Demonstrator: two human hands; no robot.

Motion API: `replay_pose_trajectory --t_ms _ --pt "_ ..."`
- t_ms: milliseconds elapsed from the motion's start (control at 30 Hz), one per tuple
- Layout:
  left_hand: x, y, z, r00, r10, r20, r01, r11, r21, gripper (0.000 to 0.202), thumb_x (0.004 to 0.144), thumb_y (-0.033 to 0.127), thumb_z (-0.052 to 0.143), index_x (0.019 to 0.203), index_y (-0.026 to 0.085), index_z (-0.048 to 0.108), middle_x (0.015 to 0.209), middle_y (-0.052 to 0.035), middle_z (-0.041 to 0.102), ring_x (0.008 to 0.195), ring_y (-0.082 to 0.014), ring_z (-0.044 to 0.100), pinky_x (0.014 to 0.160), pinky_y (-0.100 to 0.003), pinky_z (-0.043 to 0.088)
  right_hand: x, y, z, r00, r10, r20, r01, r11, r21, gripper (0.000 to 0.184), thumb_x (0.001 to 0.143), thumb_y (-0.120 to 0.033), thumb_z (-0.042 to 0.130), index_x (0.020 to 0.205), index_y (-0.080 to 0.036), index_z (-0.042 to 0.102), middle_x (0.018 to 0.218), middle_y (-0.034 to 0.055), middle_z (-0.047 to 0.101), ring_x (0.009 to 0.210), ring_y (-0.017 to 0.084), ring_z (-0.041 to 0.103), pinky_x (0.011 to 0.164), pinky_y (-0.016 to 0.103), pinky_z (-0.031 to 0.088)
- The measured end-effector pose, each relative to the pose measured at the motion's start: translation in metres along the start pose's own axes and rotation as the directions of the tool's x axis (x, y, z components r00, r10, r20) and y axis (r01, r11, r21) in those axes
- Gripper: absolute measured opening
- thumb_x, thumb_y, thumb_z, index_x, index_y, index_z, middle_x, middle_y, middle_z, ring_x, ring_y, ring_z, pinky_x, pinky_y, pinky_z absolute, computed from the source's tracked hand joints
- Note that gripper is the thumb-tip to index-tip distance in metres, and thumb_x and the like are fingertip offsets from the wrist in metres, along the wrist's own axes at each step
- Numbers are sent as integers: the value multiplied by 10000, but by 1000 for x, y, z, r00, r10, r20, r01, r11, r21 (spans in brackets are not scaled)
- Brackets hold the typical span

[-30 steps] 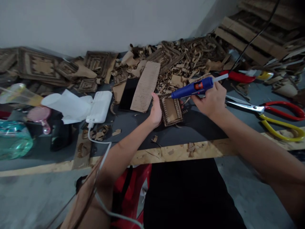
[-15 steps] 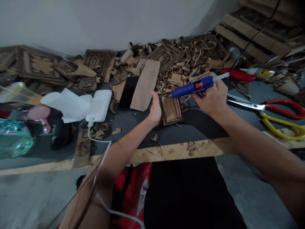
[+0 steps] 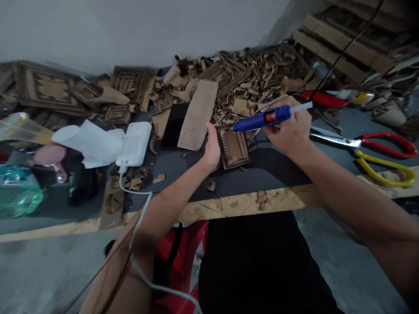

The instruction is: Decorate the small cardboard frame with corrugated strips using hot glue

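My right hand [image 3: 290,131] grips a blue glue gun [image 3: 261,119] with an orange trigger and a white glue stick at its back. Its nozzle points left, at the top edge of a small cardboard frame piece [image 3: 233,148] lying on the dark mat. My left hand [image 3: 212,148] is curled against the left side of that piece and holds it in place. A ribbed cardboard strip [image 3: 198,114] lies just beyond the left hand, partly over a black phone [image 3: 173,125].
A heap of cardboard scraps [image 3: 252,78] fills the back of the table. Large red-and-yellow scissors [image 3: 376,150] lie at the right. A white power bank [image 3: 135,143] with cable, white tissue [image 3: 88,141] and a clear bottle [image 3: 18,194] sit at the left. The wooden table edge [image 3: 229,205] runs in front.
The glue gun has shifted slightly left and leveled out over the top edge of the frame piece. My left hand stays on the piece's side.
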State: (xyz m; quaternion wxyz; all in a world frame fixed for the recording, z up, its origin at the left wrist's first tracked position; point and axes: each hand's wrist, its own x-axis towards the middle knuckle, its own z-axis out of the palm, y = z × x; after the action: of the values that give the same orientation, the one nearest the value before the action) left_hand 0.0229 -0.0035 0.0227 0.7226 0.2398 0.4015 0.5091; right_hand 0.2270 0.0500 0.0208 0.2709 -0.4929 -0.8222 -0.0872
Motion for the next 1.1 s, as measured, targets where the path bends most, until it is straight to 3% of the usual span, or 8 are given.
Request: replay_pose_trajectory --t_ms 200,367,567,733,967,1100 --pt "0 0 4 1000 -3 6 3 1000 8 906 950 749 19 1424 188 549 1105 -106 780 1186 -299 699 1006 -438 585 2 -3 -5 997 76 33 -76 997 4 471 894 -568 533 1166 -187 592 1141 193 653 1119 359 607 941 553 491" --pt "-1 1 7 999 33 -34 -32 999 33 851 977 700 37 1414 194 563 1092 -115 785 1194 -320 693 1010 -447 582 -1 0 3 1000 6 -13 -5 999 43 464 888 -575 525 1168 -210 585 1150 158 649 1115 359 612 917 561 499" --pt "0 -1 4 999 43 -29 -42 998 43 847 982 687 21 1439 201 543 1067 -109 788 1190 -308 697 1002 -457 584 3 8 -2 987 -72 -146 68 997 -31 415 922 -562 455 1057 -209 627 991 132 702 1002 308 654 883 509 512" --pt "3 -4 -1 1000 16 -21 -15 998 55 872 964 734 68 1414 185 573 1068 -126 789 1139 -307 722 977 -449 597 2 -2 -5 997 -15 -76 13 1000 -27 324 913 -521 499 1029 -244 621 1017 109 704 994 301 650 898 507 500" --pt "-1 -1 2 1000 10 -11 -10 999 52 875 973 688 -9 1432 196 551 1087 -130 783 1122 -283 732 959 -435 604 3 0 -9 985 -46 -165 45 999 -9 489 968 -615 298 849 -251 602 825 102 695 835 268 654 800 477 501" --pt "-3 1 4 1000 -2 -31 3 998 56 921 963 696 -37 1415 171 570 1071 -132 784 1114 -282 733 951 -426 610 5 7 -10 997 11 -79 -11 1000 2 508 940 -668 294 927 -262 598 929 131 705 940 299 645 882 522 476"
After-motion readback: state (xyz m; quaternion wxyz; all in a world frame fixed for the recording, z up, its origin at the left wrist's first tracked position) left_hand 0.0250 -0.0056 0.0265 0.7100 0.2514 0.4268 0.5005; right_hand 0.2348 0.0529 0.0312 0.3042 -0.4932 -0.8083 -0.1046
